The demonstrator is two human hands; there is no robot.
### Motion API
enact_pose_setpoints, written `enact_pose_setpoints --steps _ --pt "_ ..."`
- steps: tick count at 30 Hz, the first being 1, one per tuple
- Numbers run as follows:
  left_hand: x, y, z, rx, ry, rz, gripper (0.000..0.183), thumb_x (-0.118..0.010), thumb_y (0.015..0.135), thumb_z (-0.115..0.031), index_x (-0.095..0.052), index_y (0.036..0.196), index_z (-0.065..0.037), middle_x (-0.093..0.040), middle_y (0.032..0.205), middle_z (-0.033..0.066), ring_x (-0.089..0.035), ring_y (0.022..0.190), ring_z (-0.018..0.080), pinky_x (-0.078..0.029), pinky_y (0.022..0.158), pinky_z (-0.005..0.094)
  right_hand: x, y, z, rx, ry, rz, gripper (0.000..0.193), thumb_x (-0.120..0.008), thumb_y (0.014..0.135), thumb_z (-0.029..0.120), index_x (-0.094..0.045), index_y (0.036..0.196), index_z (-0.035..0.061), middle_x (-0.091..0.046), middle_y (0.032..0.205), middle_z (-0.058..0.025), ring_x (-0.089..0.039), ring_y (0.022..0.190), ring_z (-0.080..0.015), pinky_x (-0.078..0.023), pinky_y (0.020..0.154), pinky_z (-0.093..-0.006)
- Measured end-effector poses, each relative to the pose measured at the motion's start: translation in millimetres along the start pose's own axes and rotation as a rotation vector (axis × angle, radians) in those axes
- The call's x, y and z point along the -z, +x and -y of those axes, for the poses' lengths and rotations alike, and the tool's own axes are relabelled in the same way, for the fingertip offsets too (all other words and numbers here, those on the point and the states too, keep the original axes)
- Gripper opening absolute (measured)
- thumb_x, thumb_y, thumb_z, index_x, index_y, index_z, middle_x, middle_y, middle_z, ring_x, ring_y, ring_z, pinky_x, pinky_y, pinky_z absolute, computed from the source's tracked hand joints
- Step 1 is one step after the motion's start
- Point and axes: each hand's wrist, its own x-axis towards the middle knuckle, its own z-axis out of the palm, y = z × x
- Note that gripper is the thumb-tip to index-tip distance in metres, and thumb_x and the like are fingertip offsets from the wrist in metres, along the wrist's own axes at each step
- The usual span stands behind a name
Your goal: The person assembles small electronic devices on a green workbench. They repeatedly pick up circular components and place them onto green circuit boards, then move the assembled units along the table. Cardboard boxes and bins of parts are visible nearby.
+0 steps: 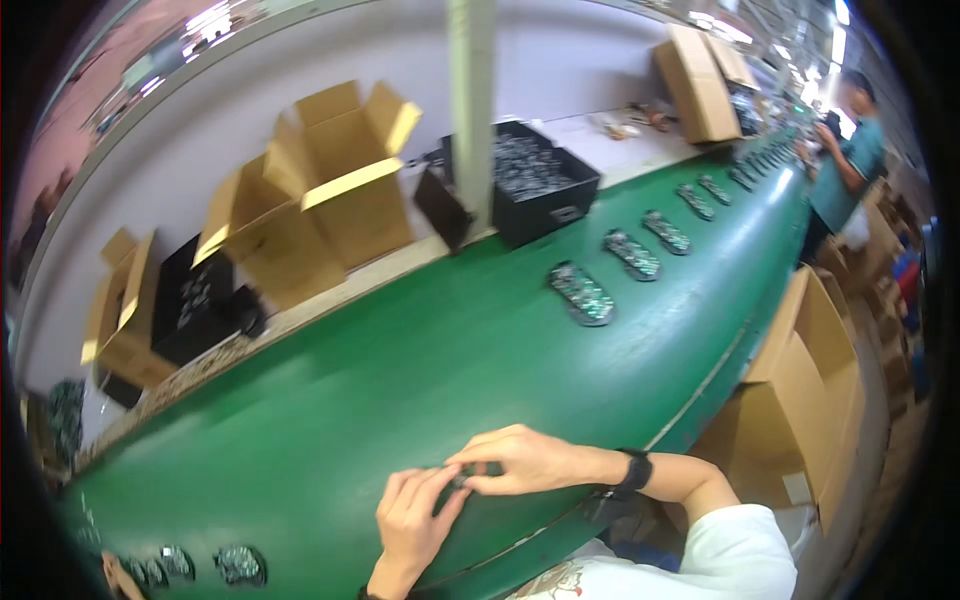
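Observation:
My left hand [410, 512] and my right hand [530, 461] meet above the near part of a green conveyor belt [330, 400]. Between their bent fingertips is a small dark part [461, 479], mostly covered by the fingers, so its kind is unclear. A black band circles my right wrist. Farther right on the belt, a row of oblong dark casings with green circuit boards runs into the distance, the closest one [581, 294] lying flat. Another such casing [240, 565] lies at the lower left, with several more beside it.
Behind the belt, a ledge carries open cardboard boxes [350, 190] and a black bin [545, 190] full of small parts beside a pale post [472, 110]. More cardboard boxes [790, 420] stand at right. A person [850, 165] works far right; another person's hand [120, 577] shows lower left.

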Motion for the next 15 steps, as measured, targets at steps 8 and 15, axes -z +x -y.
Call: enact_pose_setpoints --steps 8,15 --pt "6 -7 4 -0.088 -0.027 -0.022 0.043 -0.088 0.069 -0.009 -0.074 0.11 -0.012 -0.071 0.1 0.0024 -0.064 0.087 0.0219 -0.054 0.075 0.0318 8 3 22 -0.079 -0.009 0.105 0.038 -0.063 0.088 0.013 -0.068 0.123 -0.0018 -0.073 0.104 -0.0171 -0.07 0.082 -0.0272 -0.057 0.078 -0.0381" --pt "4 -9 4 -0.071 -0.111 -0.043 0.05 -0.086 0.069 -0.004 -0.072 0.117 -0.01 -0.071 0.101 0.0051 -0.065 0.088 0.0246 -0.054 0.076 0.0345 12 2 21 -0.038 0.018 0.082 0.038 -0.064 0.087 0.009 -0.069 0.124 0.0007 -0.073 0.105 -0.0156 -0.07 0.08 -0.0229 -0.058 0.073 -0.033"
